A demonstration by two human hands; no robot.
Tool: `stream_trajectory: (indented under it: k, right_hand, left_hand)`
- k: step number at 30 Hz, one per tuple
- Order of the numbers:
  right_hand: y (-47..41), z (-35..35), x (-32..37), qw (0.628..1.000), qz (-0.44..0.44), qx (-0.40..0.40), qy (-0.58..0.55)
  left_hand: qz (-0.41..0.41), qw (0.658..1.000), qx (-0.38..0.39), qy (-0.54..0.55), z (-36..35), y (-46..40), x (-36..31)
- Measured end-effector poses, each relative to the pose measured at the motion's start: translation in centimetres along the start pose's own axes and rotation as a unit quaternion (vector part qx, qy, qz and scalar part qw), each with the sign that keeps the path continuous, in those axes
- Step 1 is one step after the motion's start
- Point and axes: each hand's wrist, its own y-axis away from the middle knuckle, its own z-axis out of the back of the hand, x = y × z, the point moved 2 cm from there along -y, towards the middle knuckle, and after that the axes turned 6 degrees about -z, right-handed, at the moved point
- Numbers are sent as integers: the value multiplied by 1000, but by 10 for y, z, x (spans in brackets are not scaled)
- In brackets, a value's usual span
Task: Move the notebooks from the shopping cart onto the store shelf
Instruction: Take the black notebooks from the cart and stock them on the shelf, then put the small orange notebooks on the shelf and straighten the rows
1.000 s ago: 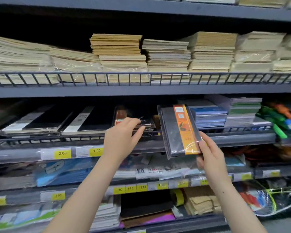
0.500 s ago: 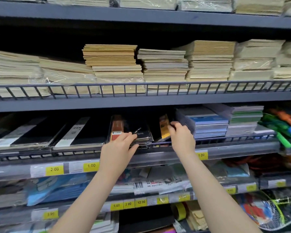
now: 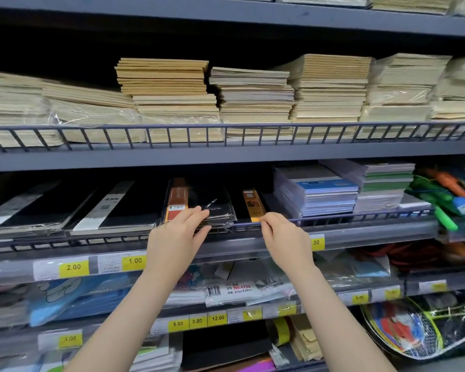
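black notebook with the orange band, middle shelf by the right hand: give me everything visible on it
The black notebook with the orange band lies flat on the middle shelf, behind the wire rail, between a stack of wrapped black notebooks and a blue-and-white stack. Its cover looks dark and glossy; the band runs front to back and carries small print, too small to read. The right hand has its fingertips at the near edge by the band; an actual grip cannot be told.

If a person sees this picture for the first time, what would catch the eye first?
Probably the two bare arms in the middle: the left hand rests on a stack of black wrapped notebooks, the right hand is at the wire rail beside a notebook with an orange band. Above, tan paper stacks fill a whole shelf.
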Motion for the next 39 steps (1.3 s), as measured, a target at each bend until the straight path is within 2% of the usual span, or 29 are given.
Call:
stream_trajectory:
  k: [6, 9, 15, 18, 20, 23, 26, 28, 30, 33, 36, 39]
  right_hand:
    - [5, -14, -5, 998, 20, -61, 19]
    - [7, -19, -11, 998, 21, -58, -24]
    - [25, 3, 9, 998, 54, -8, -34]
    - [25, 20, 27, 997, 34, 63, -18]
    - [23, 31, 42, 986, -1, 163, -27]
    - [12, 59, 68, 943, -76, 322, -39]
    - [0, 106, 103, 897, -67, 435, -42]
    - [-4, 142, 127, 867, -63, 490, -58]
    - [-5, 175, 149, 845, -59, 528, -50]
    - [4, 208, 181, 834, -46, 545, -70]
    - [25, 222, 211, 829, -27, 552, -88]
    - [57, 225, 238, 811, 1, 577, -99]
  left_hand:
    - [-8, 1000, -19, 1, 0, 2, -1]
    - [20, 1000, -5, 12, -1, 2, -2]
    - [80, 985, 149, 27, 13, -15, -9]
    - [64, 980, 187, 37, 30, -35, -10]
    - [51, 975, 205, 66, 49, -43, -11]
    - [85, 956, 265, 89, 85, -40, -13]
    - [138, 924, 341, 103, 133, -29, -10]
    - [183, 906, 362, 119, 178, -29, -7]
    - [218, 894, 374, 116, 227, -32, -5]
    - [264, 881, 379, 104, 292, -31, -1]
    - [292, 866, 399, 73, 339, -7, 5]
    - [363, 836, 397, 102, 380, 27, 13]
